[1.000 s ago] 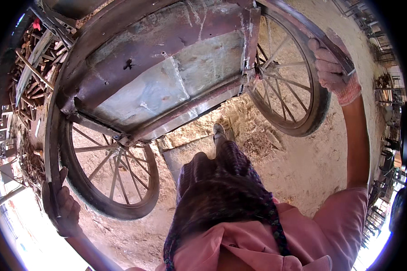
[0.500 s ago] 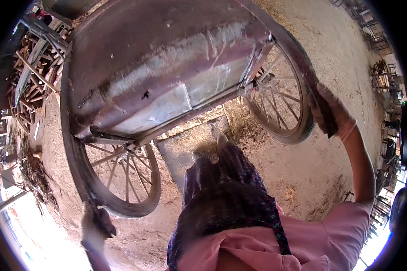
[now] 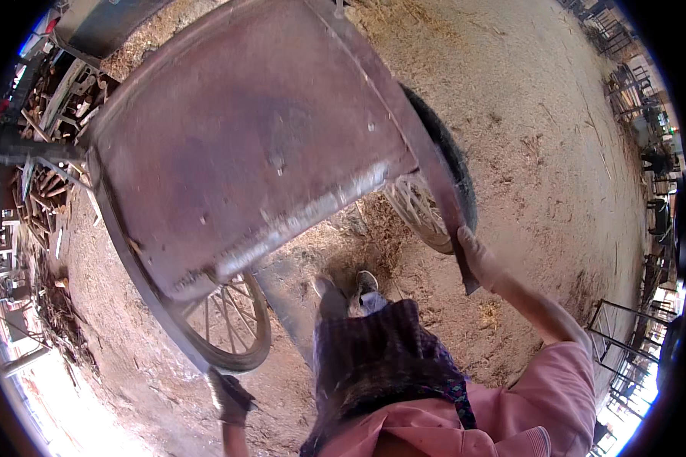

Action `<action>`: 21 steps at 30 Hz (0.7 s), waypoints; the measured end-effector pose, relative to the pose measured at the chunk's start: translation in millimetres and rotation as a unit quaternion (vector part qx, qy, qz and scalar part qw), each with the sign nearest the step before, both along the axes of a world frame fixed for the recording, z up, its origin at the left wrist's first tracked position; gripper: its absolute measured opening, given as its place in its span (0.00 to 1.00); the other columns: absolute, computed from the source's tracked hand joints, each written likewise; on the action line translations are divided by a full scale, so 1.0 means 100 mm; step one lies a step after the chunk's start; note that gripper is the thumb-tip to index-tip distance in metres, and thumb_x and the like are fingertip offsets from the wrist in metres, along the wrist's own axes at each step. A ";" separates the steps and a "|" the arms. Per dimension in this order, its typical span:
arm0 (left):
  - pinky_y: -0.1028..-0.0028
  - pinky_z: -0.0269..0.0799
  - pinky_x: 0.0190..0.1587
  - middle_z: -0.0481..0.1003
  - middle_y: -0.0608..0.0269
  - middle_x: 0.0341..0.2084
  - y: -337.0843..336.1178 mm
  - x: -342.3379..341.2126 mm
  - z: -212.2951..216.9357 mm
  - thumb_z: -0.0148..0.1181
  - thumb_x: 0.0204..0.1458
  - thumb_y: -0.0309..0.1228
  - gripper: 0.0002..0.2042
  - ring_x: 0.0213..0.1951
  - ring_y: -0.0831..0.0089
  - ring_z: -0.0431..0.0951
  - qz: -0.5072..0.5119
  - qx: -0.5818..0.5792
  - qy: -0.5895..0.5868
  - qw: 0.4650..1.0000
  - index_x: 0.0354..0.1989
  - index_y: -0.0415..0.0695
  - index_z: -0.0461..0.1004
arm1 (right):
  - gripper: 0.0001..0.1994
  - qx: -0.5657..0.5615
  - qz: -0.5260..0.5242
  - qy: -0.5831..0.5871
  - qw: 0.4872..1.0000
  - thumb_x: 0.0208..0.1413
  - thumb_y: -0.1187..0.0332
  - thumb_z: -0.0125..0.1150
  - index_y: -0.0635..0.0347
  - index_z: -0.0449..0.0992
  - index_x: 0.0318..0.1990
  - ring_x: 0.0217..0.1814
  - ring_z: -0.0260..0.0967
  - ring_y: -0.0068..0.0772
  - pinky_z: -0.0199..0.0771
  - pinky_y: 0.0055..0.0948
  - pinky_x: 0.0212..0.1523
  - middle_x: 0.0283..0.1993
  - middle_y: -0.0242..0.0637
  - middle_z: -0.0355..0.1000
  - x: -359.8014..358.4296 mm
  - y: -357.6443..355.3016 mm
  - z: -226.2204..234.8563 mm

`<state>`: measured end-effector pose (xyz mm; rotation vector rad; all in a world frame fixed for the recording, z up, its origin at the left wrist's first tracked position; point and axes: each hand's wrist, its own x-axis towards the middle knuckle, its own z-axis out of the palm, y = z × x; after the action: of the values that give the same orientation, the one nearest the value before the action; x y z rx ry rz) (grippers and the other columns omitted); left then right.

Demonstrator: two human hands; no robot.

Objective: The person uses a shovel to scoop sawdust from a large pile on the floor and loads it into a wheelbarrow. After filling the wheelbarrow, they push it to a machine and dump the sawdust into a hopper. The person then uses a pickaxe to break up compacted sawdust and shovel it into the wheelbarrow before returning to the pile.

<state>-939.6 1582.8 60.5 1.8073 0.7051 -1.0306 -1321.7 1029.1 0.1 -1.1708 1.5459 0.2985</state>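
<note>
While standing on a dirt floor (image 3: 541, 198) behind a rusty brown metal handcart (image 3: 244, 137), grasping one shaft of it in each of the hands. Holding the left shaft (image 3: 152, 299) by its very end with the left hand (image 3: 229, 397), beyond the near left corner of the cart. Clasping the right shaft (image 3: 437, 179) close to its tip with the right hand (image 3: 482, 261), palm to the outer side, some fingers hidden from sight. Looking down onto the broad, scuffed panel of the cart, with a pale, worn strip along its near edge. Seeing the spoked left wheel (image 3: 244, 360) below the near left corner, and the right wheel (image 3: 456, 158) at the right edge, partly hidden behind the right shaft. Standing with both shoes (image 3: 367, 282) just apart, beneath the middle of the near edge, close to a flat grey slab (image 3: 286, 293). Wearing a pink shirt (image 3: 549, 388) and a dark patterned apron (image 3: 404, 335). Also seeing a heap of firewood (image 3: 51, 186) beyond the left edge of the cart.
</note>
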 end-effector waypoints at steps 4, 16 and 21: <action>0.67 0.67 0.14 0.62 0.72 0.11 0.43 -0.17 -0.46 0.50 0.53 0.73 0.31 0.10 0.69 0.64 0.155 -0.021 0.035 0.987 0.25 0.54 0.67 | 0.35 -0.090 0.095 0.063 0.989 0.65 0.35 0.46 0.63 0.80 0.47 0.48 0.76 0.48 0.71 0.43 0.49 0.39 0.54 0.79 -0.11 0.27 -0.40; 0.66 0.69 0.27 0.64 0.71 0.15 -0.17 -0.32 -0.60 0.41 0.59 0.71 0.31 0.18 0.73 0.64 0.127 0.008 -0.098 0.987 0.30 0.54 0.69 | 0.26 -0.040 -0.054 -0.128 0.989 0.67 0.37 0.47 0.50 0.76 0.44 0.26 0.64 0.18 0.66 0.25 0.29 0.29 0.22 0.69 0.38 -0.68 -0.08; 0.69 0.65 0.29 0.72 0.74 0.27 -0.17 -0.34 0.13 0.56 0.61 0.58 0.21 0.27 0.76 0.69 0.098 0.055 -0.076 0.991 0.38 0.52 0.74 | 0.36 -0.141 0.108 0.020 0.984 0.64 0.31 0.43 0.59 0.75 0.53 0.44 0.76 0.49 0.72 0.43 0.43 0.39 0.49 0.78 0.87 -0.93 0.25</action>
<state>-973.8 1566.0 73.5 1.8471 0.8409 -0.7276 -1234.8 935.6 25.2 -1.5693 1.5317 0.2516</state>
